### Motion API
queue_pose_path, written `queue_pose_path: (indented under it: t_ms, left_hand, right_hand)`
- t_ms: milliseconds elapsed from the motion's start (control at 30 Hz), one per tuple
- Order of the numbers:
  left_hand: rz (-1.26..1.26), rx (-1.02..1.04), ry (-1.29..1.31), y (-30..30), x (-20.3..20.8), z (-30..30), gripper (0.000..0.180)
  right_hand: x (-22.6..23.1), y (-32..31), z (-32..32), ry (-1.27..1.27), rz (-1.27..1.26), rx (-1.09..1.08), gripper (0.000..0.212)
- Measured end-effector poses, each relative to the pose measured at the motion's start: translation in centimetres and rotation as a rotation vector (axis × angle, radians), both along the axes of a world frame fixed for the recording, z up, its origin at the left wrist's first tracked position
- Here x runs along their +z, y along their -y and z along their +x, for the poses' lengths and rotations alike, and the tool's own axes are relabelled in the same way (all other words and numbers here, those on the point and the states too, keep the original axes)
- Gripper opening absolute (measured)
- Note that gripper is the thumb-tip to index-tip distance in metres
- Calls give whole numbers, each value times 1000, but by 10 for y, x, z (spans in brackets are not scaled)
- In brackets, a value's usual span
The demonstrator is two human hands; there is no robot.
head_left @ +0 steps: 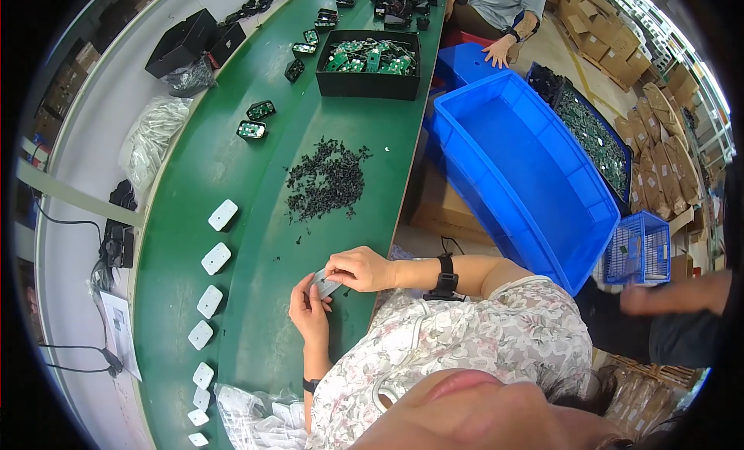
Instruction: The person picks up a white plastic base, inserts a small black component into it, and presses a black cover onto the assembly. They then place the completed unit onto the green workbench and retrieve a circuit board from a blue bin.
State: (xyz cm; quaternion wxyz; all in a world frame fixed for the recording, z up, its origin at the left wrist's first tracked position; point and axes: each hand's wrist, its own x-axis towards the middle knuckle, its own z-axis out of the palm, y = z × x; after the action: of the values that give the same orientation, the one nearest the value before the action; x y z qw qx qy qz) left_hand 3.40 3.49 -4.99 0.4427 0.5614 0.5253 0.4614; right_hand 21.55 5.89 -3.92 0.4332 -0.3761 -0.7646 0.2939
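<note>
Green table point(256, 318) runs full ht. of view. Blue bin point(535, 163) stands just beside its edge, R of view. Black box point(364, 87) sits toward table's far end, filled w/ circuit boards point(373, 58). Clear bag point(256, 415) w/ white pcs. inside lies at bottom of view. Pile point(327, 180) of small black parts lies on table, approx. between box and hands. L hand point(310, 310): fingers clamped on gray plate. R hand point(360, 269): fingers bunched over same plate; cannot tell if pinching it or a small part. White plates point(209, 301), qty. 8, in a row, L side of table. Gray plate point(320, 279): held nr. table edge, R hand partly covering it.
</note>
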Motion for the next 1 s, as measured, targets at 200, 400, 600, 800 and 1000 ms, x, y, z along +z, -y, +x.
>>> queue_pose_path:
  t_ms: [200, 400, 600, 800, 1000]
  left_hand:
    - [0, -14, 15, -8, -1, 12, 19]
    - [2, 221, -11, 7, 18, -7, 20]
    - [312, 672, -405, 108, 64, -36, 32]
    - [166, 995, -856, 151, 2, -13, 39]
    - [98, 1045, -868, 153, 4, -5, 40]
  right_hand:
    - [-3, -5, 10, -17, 13, -40, 10]
    - [9, -2, -13, -115, -220, -29, 6]
    - [63, -35, -48, -196, 24, 319, 4]
    - [24, -22, -56, -97, -214, 805, 4]
    - [6, -28, -54, 53, -400, 1010, 6]
